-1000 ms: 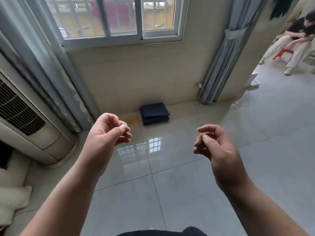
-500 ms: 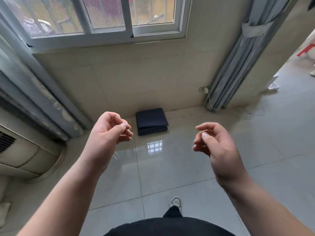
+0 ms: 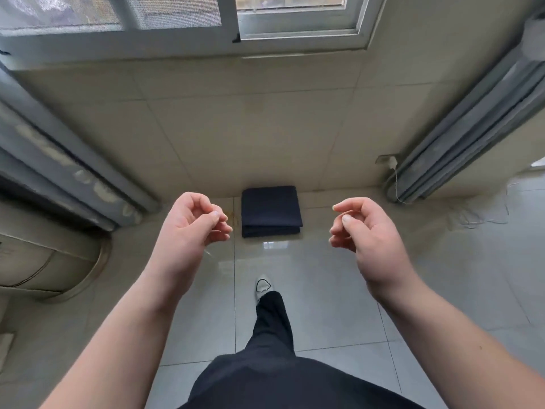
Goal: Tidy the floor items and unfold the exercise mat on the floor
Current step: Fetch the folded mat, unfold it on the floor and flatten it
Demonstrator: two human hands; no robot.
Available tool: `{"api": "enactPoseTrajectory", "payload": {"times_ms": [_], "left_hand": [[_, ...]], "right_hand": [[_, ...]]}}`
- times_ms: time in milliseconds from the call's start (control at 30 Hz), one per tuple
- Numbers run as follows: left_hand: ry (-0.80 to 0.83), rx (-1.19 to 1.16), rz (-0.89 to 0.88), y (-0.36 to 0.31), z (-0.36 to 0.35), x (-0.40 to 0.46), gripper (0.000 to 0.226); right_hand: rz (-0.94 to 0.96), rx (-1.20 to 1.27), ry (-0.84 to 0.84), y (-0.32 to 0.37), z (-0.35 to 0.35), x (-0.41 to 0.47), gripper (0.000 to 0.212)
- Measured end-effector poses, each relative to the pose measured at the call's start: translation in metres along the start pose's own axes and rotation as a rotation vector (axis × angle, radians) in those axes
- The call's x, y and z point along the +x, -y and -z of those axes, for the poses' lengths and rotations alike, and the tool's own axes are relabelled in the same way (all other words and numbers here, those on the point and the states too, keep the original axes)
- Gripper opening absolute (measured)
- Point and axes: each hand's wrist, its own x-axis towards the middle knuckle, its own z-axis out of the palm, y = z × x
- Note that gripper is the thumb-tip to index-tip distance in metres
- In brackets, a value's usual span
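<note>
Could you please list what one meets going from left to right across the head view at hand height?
Left curtain → left hand → folded dark mat → right hand → right curtain.

Glossy tiled floor (image 3: 324, 290). Folded dark mat (image 3: 269, 211) flat against wall base. White cord (image 3: 483, 215) loose beside right curtain.
</note>
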Motion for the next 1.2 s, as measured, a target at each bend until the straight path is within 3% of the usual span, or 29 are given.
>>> {"api": "enactPoseTrajectory", "payload": {"times_ms": [300,433,633,767,933,1033,1100,1200], "left_hand": [[-0.066,0.132,0.179,0.07,-0.029,0.199,0.006],[-0.117,0.203,0.204,0.137,-0.05,0.28,0.005],[-0.219,0.239,0.216,0.326,-0.084,0.392,0.02],[-0.261,0.404,0.161,0.48,-0.081,0.455,0.029],[-0.241,0.631,0.222,0.641,-0.057,0.526,0.033],[-0.22,0.867,0.201,0.706,-0.043,0.557,0.05],[-0.179,0.905,0.189,0.738,-0.033,0.572,0.062],[-0.215,0.936,0.25,0.774,-0.014,0.583,0.066]], "right_hand": [[-0.174,-0.094,0.047,-0.067,-0.014,0.209,0.022],[-0.214,-0.169,0.099,-0.138,-0.02,0.306,0.025],[-0.19,-0.295,0.184,-0.336,-0.025,0.44,0.027],[-0.18,-0.389,0.198,-0.506,-0.023,0.512,0.025],[-0.132,-0.543,0.201,-0.671,-0.022,0.584,0.02],[-0.139,-0.695,0.198,-0.733,-0.025,0.621,0.047],[-0.172,-0.767,0.162,-0.762,-0.025,0.639,0.067],[-0.351,-0.679,0.106,-0.795,-0.023,0.647,0.078]]}}
